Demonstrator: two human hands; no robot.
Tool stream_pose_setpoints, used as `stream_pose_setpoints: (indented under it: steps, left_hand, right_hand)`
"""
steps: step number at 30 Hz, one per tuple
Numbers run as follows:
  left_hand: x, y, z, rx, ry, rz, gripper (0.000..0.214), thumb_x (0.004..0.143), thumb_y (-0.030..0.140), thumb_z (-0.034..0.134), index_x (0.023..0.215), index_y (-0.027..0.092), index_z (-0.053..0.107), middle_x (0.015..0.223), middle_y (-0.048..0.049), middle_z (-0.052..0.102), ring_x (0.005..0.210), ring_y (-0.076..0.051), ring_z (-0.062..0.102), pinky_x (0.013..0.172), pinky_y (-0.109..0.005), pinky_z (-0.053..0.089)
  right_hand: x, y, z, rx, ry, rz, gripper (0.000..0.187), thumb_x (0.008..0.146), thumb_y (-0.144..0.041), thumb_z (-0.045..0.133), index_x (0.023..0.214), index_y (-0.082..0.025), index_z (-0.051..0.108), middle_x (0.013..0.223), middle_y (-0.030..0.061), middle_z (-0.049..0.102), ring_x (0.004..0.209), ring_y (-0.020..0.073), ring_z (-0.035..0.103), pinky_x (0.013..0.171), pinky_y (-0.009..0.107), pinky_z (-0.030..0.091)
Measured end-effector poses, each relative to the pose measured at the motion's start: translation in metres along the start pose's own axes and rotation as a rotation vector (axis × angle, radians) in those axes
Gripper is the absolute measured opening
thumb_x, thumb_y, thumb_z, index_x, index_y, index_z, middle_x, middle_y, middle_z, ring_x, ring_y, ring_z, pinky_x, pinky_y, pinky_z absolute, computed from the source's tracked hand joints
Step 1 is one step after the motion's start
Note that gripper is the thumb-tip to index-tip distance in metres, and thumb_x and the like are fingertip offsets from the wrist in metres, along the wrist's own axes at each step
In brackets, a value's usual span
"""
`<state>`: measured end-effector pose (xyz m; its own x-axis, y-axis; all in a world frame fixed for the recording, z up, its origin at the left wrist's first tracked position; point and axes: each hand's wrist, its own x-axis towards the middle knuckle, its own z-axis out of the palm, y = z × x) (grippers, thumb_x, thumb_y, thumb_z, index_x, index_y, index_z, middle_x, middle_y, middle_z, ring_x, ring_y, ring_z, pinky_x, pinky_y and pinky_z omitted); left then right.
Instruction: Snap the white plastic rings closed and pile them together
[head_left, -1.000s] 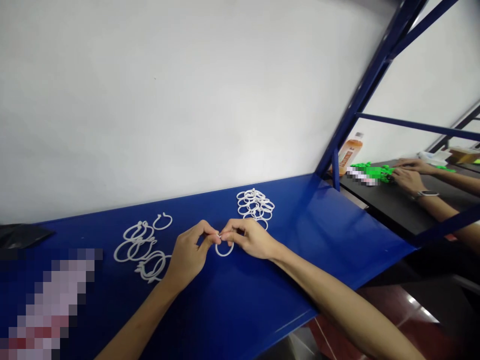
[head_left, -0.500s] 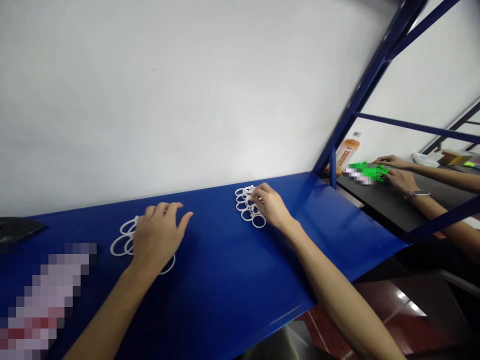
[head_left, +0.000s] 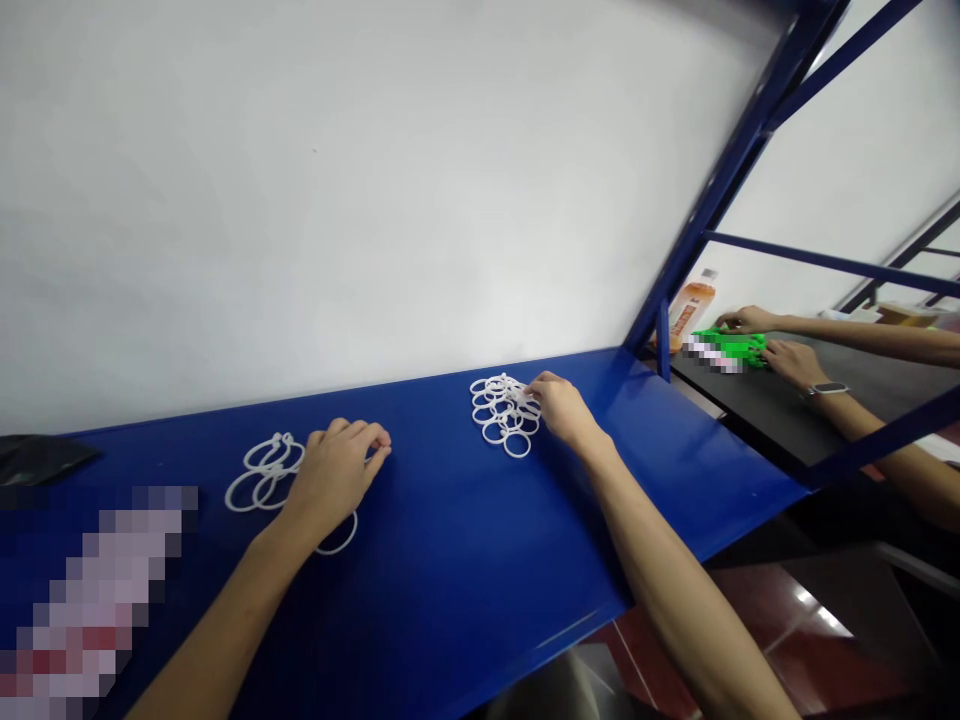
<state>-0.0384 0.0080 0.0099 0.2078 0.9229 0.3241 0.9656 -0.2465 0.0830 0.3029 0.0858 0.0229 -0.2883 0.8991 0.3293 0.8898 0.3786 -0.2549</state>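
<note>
Thin white plastic rings, some with small knobs, lie in two groups on the blue table. My left hand [head_left: 341,470] is over the right side of the looser left group [head_left: 259,475]. Its thumb and fingertips are pinched together, with a bit of white ring showing between them. One more ring [head_left: 339,550] pokes out under the wrist. At the denser right cluster [head_left: 495,412], my right hand [head_left: 562,405] pinches a ring at the cluster's upper right edge. The fingers partly hide that ring.
The blue table [head_left: 442,580] meets a white wall behind. A black bag [head_left: 45,458] and a blurred-out packet [head_left: 105,600] lie at left. Blue frame bars [head_left: 697,225] rise at right. Beyond them, a co-worker's hands [head_left: 791,362] handle green pieces [head_left: 739,345] near an orange bottle [head_left: 688,310].
My left hand has moved slightly right and its spread thumb has closed against the fingers. My right hand has shifted right, uncovering more of the right cluster.
</note>
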Motion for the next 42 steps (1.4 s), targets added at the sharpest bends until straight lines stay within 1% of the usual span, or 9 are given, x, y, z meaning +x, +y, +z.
stream_pose_setpoints:
  steps: [5, 16, 22, 25, 28, 31, 36, 39, 42]
  left_hand:
    - [-0.003, 0.0, -0.005, 0.137, 0.055, -0.107, 0.036, 0.095, 0.043, 0.042, 0.099, 0.02, 0.068, 0.103, -0.0127, 0.07, 0.1, -0.034, 0.057, 0.083, -0.045, 0.041]
    - [-0.005, 0.005, -0.003, 0.178, -0.105, -0.175, 0.037, 0.093, 0.053, 0.05, 0.093, 0.021, 0.067, 0.105, -0.0115, 0.066, 0.102, -0.033, 0.055, 0.085, -0.043, 0.042]
    - [-0.005, 0.006, 0.0, 0.13, -0.076, -0.17, 0.025, 0.094, 0.042, 0.055, 0.085, 0.02, 0.064, 0.1, -0.0109, 0.065, 0.097, -0.032, 0.056, 0.082, -0.042, 0.043]
    - [-0.004, 0.016, 0.001, 0.014, -0.021, -0.098, 0.019, 0.092, 0.036, 0.06, 0.082, 0.02, 0.063, 0.097, -0.0091, 0.066, 0.094, -0.029, 0.056, 0.083, -0.041, 0.044]
    - [-0.005, 0.035, 0.001, -0.171, 0.102, 0.089, 0.012, 0.089, 0.028, 0.067, 0.083, 0.02, 0.062, 0.107, -0.0075, 0.066, 0.099, -0.026, 0.057, 0.087, -0.04, 0.045]
    - [-0.009, 0.052, 0.003, -0.296, 0.203, 0.269, 0.009, 0.089, 0.023, 0.068, 0.085, 0.02, 0.06, 0.109, -0.0061, 0.065, 0.1, -0.024, 0.059, 0.09, -0.04, 0.046]
    - [-0.014, 0.063, 0.005, -0.469, 0.249, 0.393, 0.009, 0.091, 0.019, 0.066, 0.091, 0.02, 0.057, 0.102, -0.0038, 0.065, 0.099, -0.02, 0.06, 0.089, -0.035, 0.05]
    - [-0.013, 0.062, 0.003, -0.592, 0.313, 0.273, 0.014, 0.089, 0.025, 0.069, 0.099, 0.021, 0.06, 0.108, -0.0044, 0.064, 0.102, -0.02, 0.061, 0.09, -0.035, 0.052]
    - [-0.009, 0.059, -0.001, -0.82, 0.25, 0.002, 0.022, 0.092, 0.033, 0.064, 0.111, 0.022, 0.062, 0.107, -0.0041, 0.066, 0.092, -0.017, 0.065, 0.084, -0.033, 0.055]
  right_hand:
    - [-0.001, -0.001, -0.002, -0.055, 0.001, 0.038, 0.031, 0.095, -0.006, 0.047, 0.108, -0.013, 0.074, 0.11, 0.0144, 0.068, 0.094, 0.0205, 0.064, 0.083, 0.028, 0.047]
    - [-0.003, -0.018, -0.009, -0.173, 0.006, 0.096, 0.03, 0.099, -0.015, 0.045, 0.115, -0.015, 0.071, 0.113, 0.0132, 0.066, 0.104, 0.0244, 0.057, 0.091, 0.031, 0.047]
    - [-0.007, -0.038, -0.008, -0.115, 0.133, -0.025, 0.028, 0.1, -0.024, 0.05, 0.116, -0.015, 0.071, 0.116, 0.0145, 0.065, 0.107, 0.0289, 0.053, 0.093, 0.039, 0.049]
    - [-0.014, -0.062, -0.002, 0.101, 0.144, -0.18, 0.023, 0.1, -0.026, 0.053, 0.113, -0.018, 0.071, 0.113, 0.0115, 0.067, 0.106, 0.0255, 0.056, 0.095, 0.039, 0.048]
    - [-0.024, -0.088, 0.009, 0.401, 0.003, -0.277, 0.02, 0.099, -0.031, 0.058, 0.109, -0.02, 0.07, 0.104, 0.007, 0.071, 0.097, 0.0199, 0.063, 0.09, 0.034, 0.049]
    - [-0.032, -0.106, 0.019, 0.636, -0.133, -0.209, 0.015, 0.096, -0.028, 0.06, 0.104, -0.019, 0.068, 0.09, 0.0031, 0.073, 0.079, 0.0147, 0.065, 0.074, 0.028, 0.05]
    - [-0.033, -0.109, 0.026, 0.84, -0.155, -0.064, 0.01, 0.092, -0.017, 0.058, 0.098, -0.018, 0.065, 0.078, -0.0007, 0.07, 0.068, 0.0116, 0.063, 0.068, 0.025, 0.049]
    - [-0.031, -0.105, 0.026, 0.854, -0.149, -0.049, 0.016, 0.09, -0.015, 0.056, 0.104, -0.018, 0.065, 0.08, -0.0003, 0.071, 0.07, 0.0119, 0.064, 0.071, 0.026, 0.051]
    - [-0.03, -0.104, 0.024, 0.813, -0.087, -0.073, 0.015, 0.091, -0.015, 0.054, 0.1, -0.018, 0.066, 0.081, 0.0003, 0.07, 0.071, 0.0121, 0.063, 0.07, 0.026, 0.05]
